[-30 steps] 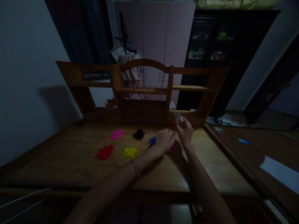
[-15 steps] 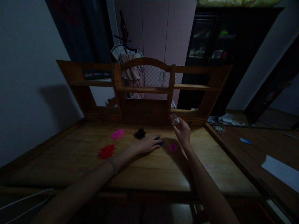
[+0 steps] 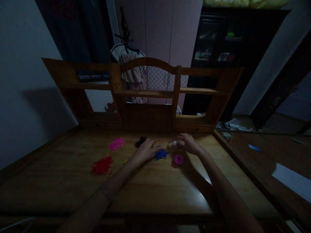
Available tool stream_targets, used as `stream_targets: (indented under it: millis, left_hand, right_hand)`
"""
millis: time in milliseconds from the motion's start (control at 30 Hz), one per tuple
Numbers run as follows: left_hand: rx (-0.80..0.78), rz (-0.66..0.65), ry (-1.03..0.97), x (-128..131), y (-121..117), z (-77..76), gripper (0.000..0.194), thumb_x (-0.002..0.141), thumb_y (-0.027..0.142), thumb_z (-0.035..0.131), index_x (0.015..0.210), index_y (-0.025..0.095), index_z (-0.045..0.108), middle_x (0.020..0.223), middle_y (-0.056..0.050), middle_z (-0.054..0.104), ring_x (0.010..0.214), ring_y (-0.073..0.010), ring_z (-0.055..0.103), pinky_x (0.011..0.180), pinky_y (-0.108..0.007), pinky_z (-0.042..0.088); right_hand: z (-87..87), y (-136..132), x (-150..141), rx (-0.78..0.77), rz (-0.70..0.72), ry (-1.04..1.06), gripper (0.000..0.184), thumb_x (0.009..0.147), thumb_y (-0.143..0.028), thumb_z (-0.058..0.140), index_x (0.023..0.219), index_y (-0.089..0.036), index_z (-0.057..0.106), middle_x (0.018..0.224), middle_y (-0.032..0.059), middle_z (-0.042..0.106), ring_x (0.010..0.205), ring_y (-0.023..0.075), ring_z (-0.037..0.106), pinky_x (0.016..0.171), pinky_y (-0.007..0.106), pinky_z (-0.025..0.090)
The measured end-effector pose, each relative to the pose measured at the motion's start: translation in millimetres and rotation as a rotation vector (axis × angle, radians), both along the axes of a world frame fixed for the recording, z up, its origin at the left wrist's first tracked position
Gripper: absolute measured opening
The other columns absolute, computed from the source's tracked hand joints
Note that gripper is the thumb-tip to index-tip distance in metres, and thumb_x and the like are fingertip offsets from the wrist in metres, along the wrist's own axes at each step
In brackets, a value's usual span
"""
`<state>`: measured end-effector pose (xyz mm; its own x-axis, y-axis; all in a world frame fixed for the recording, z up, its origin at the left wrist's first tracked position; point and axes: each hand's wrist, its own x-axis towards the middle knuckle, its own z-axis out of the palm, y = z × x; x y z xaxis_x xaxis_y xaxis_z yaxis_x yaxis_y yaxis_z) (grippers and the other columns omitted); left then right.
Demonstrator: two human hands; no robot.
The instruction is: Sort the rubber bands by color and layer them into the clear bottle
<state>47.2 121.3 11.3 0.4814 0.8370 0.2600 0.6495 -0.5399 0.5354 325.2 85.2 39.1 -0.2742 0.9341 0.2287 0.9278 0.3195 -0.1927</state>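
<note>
Small piles of coloured bands lie on a wooden desk [image 3: 73,187]: pink [image 3: 116,143], red [image 3: 102,165], black [image 3: 140,141] and blue [image 3: 160,154]. My left hand [image 3: 145,150] rests on the desk between the black and blue piles, fingers loosely curled at the blue one; the light is too dim to show whether it holds any. My right hand [image 3: 188,144] grips a small clear jar [image 3: 175,143], tipped on its side low over the desk. A pink lid [image 3: 178,159] lies just in front of the jar.
A wooden hutch [image 3: 148,94] with shelves stands along the desk's back edge. A grey wall is at the left. To the right is a second dark table [image 3: 272,155] with papers. The room is very dim.
My right hand has come down from near the hutch and tipped the jar sideways by the blue pile. My left hand has shifted left, uncovering the blue bands. The camera moved slightly.
</note>
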Motion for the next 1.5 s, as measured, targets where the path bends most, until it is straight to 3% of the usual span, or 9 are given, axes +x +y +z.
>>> stream_targets:
  millis: [100,200,500,667,833,933,1133,1367,1500]
  left_hand:
    - [-0.079,-0.087,0.022,-5.1,-5.0,-3.5,0.078,0.056,0.058,0.081,0.121,0.018,0.062,0.112,-0.011,0.057,0.104,-0.0294,0.058,0.091,-0.039,0.048]
    - [-0.098,-0.083,0.005,-5.9,-6.3,-8.5,0.079,0.05,0.047,0.087,0.12,0.02,0.063,0.11,-0.009,0.056,0.099,-0.0276,0.059,0.087,-0.037,0.05]
    - [-0.106,-0.091,-0.121,5.4,0.4,-16.5,0.045,0.062,0.031,0.082,0.104,0.016,0.072,0.095,-0.006,0.066,0.071,-0.0167,0.062,0.067,-0.027,0.049]
    - [-0.107,-0.125,-0.17,10.3,-3.1,-14.7,0.027,0.068,0.028,0.075,0.093,0.016,0.075,0.078,-0.003,0.07,0.066,-0.0162,0.062,0.06,-0.024,0.045]
    - [-0.117,-0.042,-0.228,13.1,-2.0,-14.6,0.024,0.067,0.016,0.069,0.09,0.016,0.074,0.077,-0.004,0.072,0.069,-0.017,0.065,0.062,-0.025,0.049]
    - [-0.159,-0.008,-0.376,14.1,-1.8,-11.6,0.026,0.067,0.009,0.066,0.091,0.015,0.07,0.081,-0.004,0.072,0.073,-0.0163,0.067,0.067,-0.025,0.053]
    - [-0.144,-0.004,-0.607,14.9,-0.2,-3.9,0.017,0.07,0.013,0.068,0.087,0.016,0.066,0.085,-0.004,0.072,0.08,-0.0173,0.069,0.074,-0.028,0.056]
    - [-0.035,0.0,-0.526,10.3,-0.6,-1.6,0.014,0.078,0.02,0.068,0.089,0.019,0.075,0.092,-0.005,0.076,0.085,-0.0206,0.07,0.083,-0.033,0.055]
    - [0.041,-0.098,-0.478,7.7,-2.6,-0.3,0.021,0.081,0.014,0.062,0.095,0.02,0.076,0.102,-0.006,0.075,0.094,-0.0209,0.069,0.091,-0.034,0.053]
  right_hand:
    - [-6.2,-3.1,-12.0,-0.009,0.025,-0.03,0.051,0.078,-0.013,0.062,0.126,-0.03,0.063,0.112,0.0087,0.06,0.11,0.0247,0.05,0.096,0.038,0.032]
    - [-7.4,-5.7,-20.8,0.02,0.06,-0.034,0.052,0.081,-0.011,0.056,0.129,-0.031,0.061,0.108,0.0078,0.06,0.105,0.0227,0.05,0.095,0.038,0.031]
    - [-4.4,-12.5,-33.1,0.073,0.108,-0.071,0.052,0.085,-0.017,0.059,0.134,-0.031,0.056,0.108,0.0094,0.057,0.104,0.0241,0.047,0.096,0.04,0.028]
    - [-4.1,-13.5,-36.5,0.062,0.126,-0.046,0.054,0.083,-0.021,0.064,0.135,-0.032,0.056,0.11,0.0107,0.057,0.104,0.0262,0.048,0.096,0.042,0.029]
    - [-6.8,-13.8,-39.4,0.047,0.138,0.001,0.055,0.084,-0.02,0.063,0.136,-0.034,0.054,0.108,0.0091,0.058,0.103,0.0251,0.049,0.092,0.04,0.032]
    - [-10.2,-13.1,-40.9,0.055,0.125,0.027,0.054,0.085,-0.018,0.061,0.136,-0.035,0.054,0.109,0.0088,0.058,0.103,0.0244,0.05,0.09,0.039,0.033]
    - [-15.3,-10.6,-41.4,0.061,0.103,0.132,0.054,0.086,-0.03,0.064,0.138,-0.033,0.052,0.109,0.0083,0.059,0.102,0.0241,0.051,0.088,0.037,0.037]
    - [-14.9,-10.0,-39.6,0.038,0.102,0.238,0.057,0.084,-0.037,0.067,0.138,-0.032,0.051,0.105,0.0073,0.059,0.097,0.0231,0.054,0.084,0.035,0.041]
    - [-13.6,-10.7,-38.4,0.035,0.104,0.268,0.057,0.083,-0.034,0.069,0.137,-0.031,0.053,0.104,0.0067,0.059,0.097,0.0224,0.055,0.084,0.034,0.043]
